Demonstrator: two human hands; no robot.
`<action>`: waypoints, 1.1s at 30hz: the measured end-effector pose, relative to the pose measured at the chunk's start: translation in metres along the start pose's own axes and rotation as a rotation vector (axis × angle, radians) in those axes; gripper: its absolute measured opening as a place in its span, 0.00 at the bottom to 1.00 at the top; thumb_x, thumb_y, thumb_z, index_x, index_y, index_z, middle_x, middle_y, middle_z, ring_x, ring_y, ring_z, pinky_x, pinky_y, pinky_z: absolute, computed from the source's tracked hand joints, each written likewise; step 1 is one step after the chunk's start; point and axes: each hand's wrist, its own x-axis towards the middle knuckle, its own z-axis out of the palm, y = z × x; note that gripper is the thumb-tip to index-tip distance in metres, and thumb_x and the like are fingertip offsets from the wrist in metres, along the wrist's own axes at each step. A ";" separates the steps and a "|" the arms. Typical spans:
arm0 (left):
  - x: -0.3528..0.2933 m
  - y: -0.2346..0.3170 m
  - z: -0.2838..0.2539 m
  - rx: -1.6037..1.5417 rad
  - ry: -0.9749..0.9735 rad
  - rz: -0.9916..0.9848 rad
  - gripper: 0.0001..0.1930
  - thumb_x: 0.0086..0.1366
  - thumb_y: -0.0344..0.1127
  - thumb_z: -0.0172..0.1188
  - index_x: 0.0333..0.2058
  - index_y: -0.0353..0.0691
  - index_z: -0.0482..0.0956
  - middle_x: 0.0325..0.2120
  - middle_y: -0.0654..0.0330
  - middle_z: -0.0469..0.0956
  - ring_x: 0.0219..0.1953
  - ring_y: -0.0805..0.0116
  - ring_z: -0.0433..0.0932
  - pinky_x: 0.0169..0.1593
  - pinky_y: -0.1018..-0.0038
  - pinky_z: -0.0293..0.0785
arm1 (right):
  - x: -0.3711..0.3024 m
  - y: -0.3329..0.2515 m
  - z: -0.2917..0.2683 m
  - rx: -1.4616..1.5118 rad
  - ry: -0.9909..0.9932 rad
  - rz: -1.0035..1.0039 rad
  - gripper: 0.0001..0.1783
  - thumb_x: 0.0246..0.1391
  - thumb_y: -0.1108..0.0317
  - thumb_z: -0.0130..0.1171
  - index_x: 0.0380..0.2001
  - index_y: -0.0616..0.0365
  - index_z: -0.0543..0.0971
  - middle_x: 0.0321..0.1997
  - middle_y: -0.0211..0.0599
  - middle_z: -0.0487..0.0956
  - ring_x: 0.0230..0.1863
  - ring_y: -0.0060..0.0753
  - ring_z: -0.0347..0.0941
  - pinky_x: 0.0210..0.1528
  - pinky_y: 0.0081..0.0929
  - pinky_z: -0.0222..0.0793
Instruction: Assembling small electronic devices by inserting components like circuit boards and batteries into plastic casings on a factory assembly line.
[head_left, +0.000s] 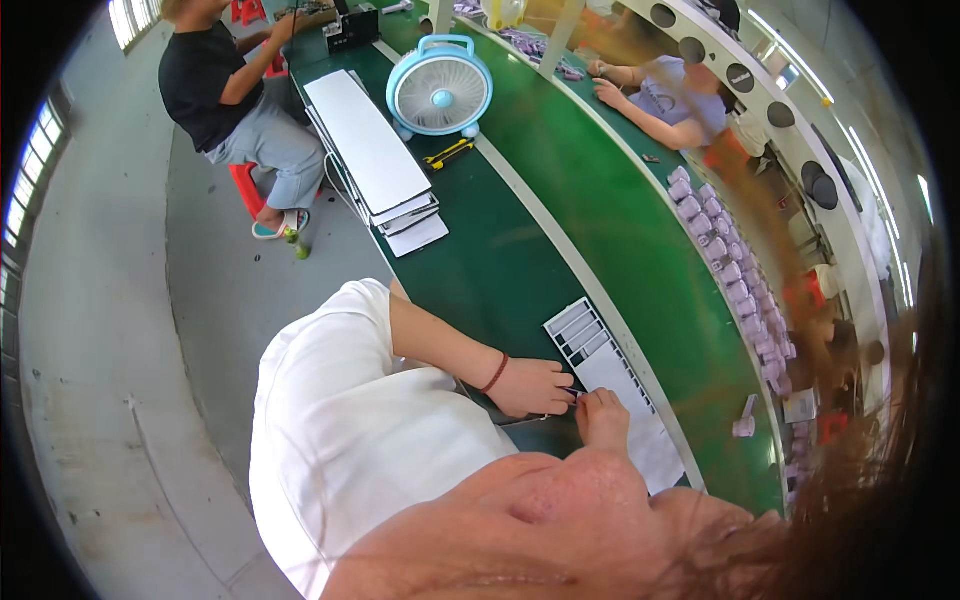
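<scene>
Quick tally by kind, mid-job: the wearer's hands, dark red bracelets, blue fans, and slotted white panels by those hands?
Left hand and right hand: 2
Dark red bracelet: 1
Blue fan: 1
Slotted white panel: 1
Total: 5

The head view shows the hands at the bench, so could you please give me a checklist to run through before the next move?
1. Left hand and right hand close together: ok.
2. What they hold identified: cannot tell, too small and partly hidden.
3. White slotted tray beside the hands: ok.
4. Left wrist bare: not ok, a dark red bracelet is on it.
5. Yellow tool away from the hands: ok, lying near the blue fan.
</scene>
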 end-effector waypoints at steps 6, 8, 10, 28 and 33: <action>0.008 -0.004 -0.011 -0.010 -0.083 0.047 0.19 0.55 0.41 0.69 0.45 0.42 0.79 0.54 0.61 0.78 0.52 0.62 0.71 0.49 0.67 0.67 | 0.002 0.001 -0.006 0.051 -0.043 0.015 0.07 0.45 0.75 0.69 0.27 0.58 0.79 0.32 0.39 0.77 0.36 0.46 0.77 0.36 0.41 0.75; 0.006 -0.006 -0.008 -0.045 -0.081 0.012 0.21 0.54 0.41 0.70 0.46 0.42 0.80 0.56 0.61 0.78 0.52 0.62 0.71 0.50 0.66 0.67 | 0.009 0.004 -0.007 0.048 -0.060 0.008 0.08 0.44 0.74 0.70 0.27 0.58 0.79 0.32 0.39 0.78 0.36 0.46 0.77 0.36 0.41 0.75; 0.007 -0.007 -0.008 -0.065 -0.095 0.015 0.23 0.53 0.41 0.70 0.47 0.41 0.80 0.58 0.61 0.77 0.53 0.63 0.71 0.52 0.66 0.67 | 0.012 0.008 -0.005 0.045 -0.080 -0.003 0.09 0.42 0.73 0.70 0.26 0.57 0.79 0.32 0.39 0.78 0.36 0.46 0.78 0.36 0.41 0.75; 0.011 -0.012 -0.003 -0.045 -0.053 0.093 0.21 0.50 0.41 0.71 0.43 0.43 0.80 0.49 0.61 0.78 0.51 0.62 0.72 0.49 0.67 0.67 | 0.014 0.002 -0.012 -0.083 -0.138 -0.030 0.12 0.42 0.72 0.70 0.30 0.58 0.77 0.32 0.43 0.77 0.34 0.48 0.77 0.37 0.42 0.76; 0.007 -0.011 -0.026 -0.110 -0.123 0.004 0.16 0.53 0.38 0.68 0.41 0.43 0.79 0.54 0.62 0.77 0.51 0.62 0.72 0.51 0.65 0.68 | -0.002 0.002 -0.037 -0.014 0.054 0.194 0.14 0.46 0.74 0.67 0.35 0.58 0.73 0.32 0.43 0.75 0.35 0.49 0.77 0.35 0.43 0.75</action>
